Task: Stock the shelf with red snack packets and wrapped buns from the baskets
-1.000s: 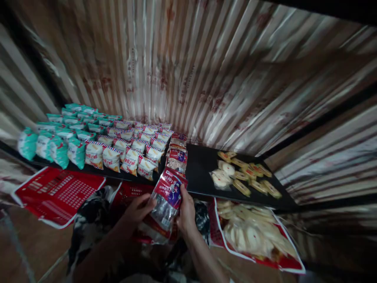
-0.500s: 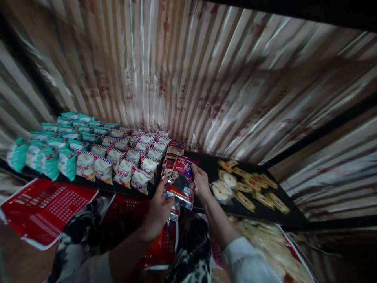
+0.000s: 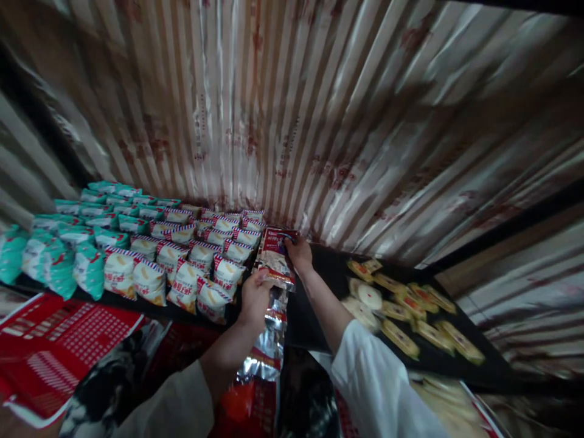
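Note:
My left hand (image 3: 256,297) pinches the lower left corner of a red snack packet (image 3: 274,258) with dark and silver parts. The packet's right edge is in my right hand (image 3: 300,254), with the fingers curled over it. It lies far back on the black shelf (image 3: 314,304), over the place where similar packets lay. Below my left hand, more silver and red packets (image 3: 267,340) stretch down past the shelf's front edge; whether they join the held one I cannot tell. Just left stand rows of white chip bags (image 3: 213,298) with striped tops.
Teal bags (image 3: 89,267) stand in rows at the far left. Yellow packets (image 3: 399,337) and round white items (image 3: 368,297) in clear wrap lie on the right. Behind rises a pleated plastic sheet (image 3: 283,109). Red printed bags (image 3: 68,347) lie below the shelf's front.
Both hands have moved the red packet back and slightly left, over the packets on the shelf. More silver packets now show below my left hand. The view has shifted a little.

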Demonstrator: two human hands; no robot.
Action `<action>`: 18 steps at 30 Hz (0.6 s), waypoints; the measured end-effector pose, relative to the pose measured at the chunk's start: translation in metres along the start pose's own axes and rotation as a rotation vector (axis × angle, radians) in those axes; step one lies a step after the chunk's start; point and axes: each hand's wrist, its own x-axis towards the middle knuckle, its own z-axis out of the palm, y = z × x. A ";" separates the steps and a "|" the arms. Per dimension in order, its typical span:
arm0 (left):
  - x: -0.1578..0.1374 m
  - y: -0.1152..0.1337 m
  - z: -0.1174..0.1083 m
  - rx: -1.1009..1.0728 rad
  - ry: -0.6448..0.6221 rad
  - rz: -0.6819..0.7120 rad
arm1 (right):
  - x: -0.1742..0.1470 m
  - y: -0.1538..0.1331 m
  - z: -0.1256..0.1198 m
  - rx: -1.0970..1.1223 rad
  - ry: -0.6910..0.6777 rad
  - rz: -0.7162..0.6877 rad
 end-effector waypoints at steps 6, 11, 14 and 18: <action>0.009 0.006 0.006 0.029 0.020 0.007 | 0.002 -0.011 0.006 -0.131 -0.026 0.022; 0.016 0.005 0.006 0.070 0.016 -0.004 | -0.003 -0.011 0.014 -0.272 0.031 -0.122; 0.020 0.003 0.005 0.097 0.017 0.014 | -0.005 -0.012 0.018 -0.323 0.102 -0.280; 0.023 -0.001 0.004 0.091 -0.001 0.033 | -0.003 -0.016 0.028 -0.345 -0.038 -0.470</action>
